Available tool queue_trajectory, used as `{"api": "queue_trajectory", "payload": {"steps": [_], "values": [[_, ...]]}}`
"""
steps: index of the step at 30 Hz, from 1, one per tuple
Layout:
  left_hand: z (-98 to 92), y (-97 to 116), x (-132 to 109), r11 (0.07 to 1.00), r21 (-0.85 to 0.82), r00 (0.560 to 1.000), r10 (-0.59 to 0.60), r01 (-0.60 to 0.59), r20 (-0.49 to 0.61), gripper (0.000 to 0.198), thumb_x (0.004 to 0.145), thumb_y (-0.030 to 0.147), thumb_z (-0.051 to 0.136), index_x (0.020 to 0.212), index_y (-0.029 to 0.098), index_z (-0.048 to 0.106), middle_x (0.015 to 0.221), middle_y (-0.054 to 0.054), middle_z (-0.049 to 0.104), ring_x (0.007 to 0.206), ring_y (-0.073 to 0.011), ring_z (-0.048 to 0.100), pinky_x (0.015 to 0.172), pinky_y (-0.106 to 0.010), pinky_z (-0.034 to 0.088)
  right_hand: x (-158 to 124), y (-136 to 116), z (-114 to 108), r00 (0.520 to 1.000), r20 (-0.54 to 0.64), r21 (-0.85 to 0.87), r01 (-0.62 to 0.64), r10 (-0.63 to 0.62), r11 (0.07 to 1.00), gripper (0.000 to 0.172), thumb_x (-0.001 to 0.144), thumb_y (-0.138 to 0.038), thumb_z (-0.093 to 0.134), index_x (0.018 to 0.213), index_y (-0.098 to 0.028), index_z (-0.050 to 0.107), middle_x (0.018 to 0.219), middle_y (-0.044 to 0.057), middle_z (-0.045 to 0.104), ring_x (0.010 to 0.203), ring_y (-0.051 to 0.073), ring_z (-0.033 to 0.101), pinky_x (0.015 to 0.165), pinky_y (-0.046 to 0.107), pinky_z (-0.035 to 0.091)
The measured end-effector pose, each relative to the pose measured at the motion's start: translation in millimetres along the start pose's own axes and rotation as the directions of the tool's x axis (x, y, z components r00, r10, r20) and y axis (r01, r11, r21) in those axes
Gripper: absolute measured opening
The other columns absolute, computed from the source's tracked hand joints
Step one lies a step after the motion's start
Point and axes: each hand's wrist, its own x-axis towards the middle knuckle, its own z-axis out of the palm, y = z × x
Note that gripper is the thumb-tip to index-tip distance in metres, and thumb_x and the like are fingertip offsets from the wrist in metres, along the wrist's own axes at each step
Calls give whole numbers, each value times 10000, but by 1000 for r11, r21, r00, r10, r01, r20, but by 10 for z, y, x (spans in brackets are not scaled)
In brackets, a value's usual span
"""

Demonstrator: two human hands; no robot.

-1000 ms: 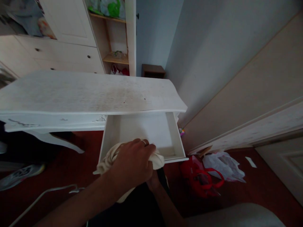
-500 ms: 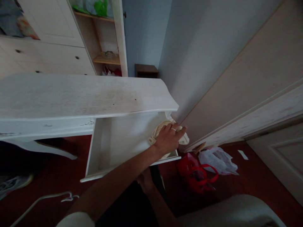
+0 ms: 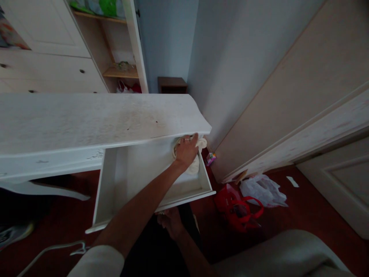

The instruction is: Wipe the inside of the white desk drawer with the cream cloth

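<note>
The left hand (image 3: 186,151) presses a crumpled cream cloth (image 3: 195,166) into the far right corner of the open white wooden drawer (image 3: 184,197), fingers closed over it. The right hand (image 3: 170,222) sits just below the drawer front; its grip cannot be made out.

Half the cloth (image 3: 195,167) is hidden — under left hand (image 3: 186,151) and desk top (image 3: 86,123).

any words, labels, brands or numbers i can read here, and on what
No text can be read.
Small colourful packet: its print is too small and blurred to read.
Red bag, white plastic bag, cloth under the left hand: no lettering shows.
</note>
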Motion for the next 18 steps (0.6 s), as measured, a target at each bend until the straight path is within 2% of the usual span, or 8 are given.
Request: {"api": "queue_trajectory", "payload": {"steps": [4, 9, 15, 18], "values": [[58, 24, 1, 999, 25, 998, 37, -38, 45, 621, 950, 217, 401, 1539, 331, 240, 1479, -143, 408, 1128, -304, 557, 843, -410, 532, -5, -8, 9, 1000, -1, -1, 2, -2, 1000, 424, 655, -591, 781, 631, -197, 627, 697, 17, 682, 423, 79, 438, 409, 234, 280], [8, -50, -42, 988, -54, 979, 154, -148, 134, 531, 930, 225, 478, 1449, 320, 417, 1412, -129, 471, 1088, -254, 609, 907, -376, 521, -9, 10, -3, 1000, 11, 35, -8, 8, 999, 413, 662, -579, 787, 660, -194, 639, 705, 21, 692, 440, 81, 456, 411, 226, 270], [-52, -13, -456, 955, -115, 937, 291, -273, 192, 488, 923, 318, 533, 1405, 362, 468, 1358, -84, 525, 1095, -215, 615, 925, -335, 520, 3, -20, 6, 1000, 4, -16, -15, 15, 1000, 462, 653, -624, 771, 779, -187, 694, 709, 21, 678, 457, 84, 456, 419, 227, 289], [-94, 13, -690, 913, -181, 891, 399, -365, 215, 485, 906, 302, 551, 1384, 369, 503, 1290, -67, 581, 1046, -211, 634, 911, -335, 526, 6, -40, 25, 1000, 2, -41, 0, 0, 999, 470, 666, -638, 747, 763, -180, 699, 674, 14, 653, 431, 73, 419, 418, 231, 285]]}}
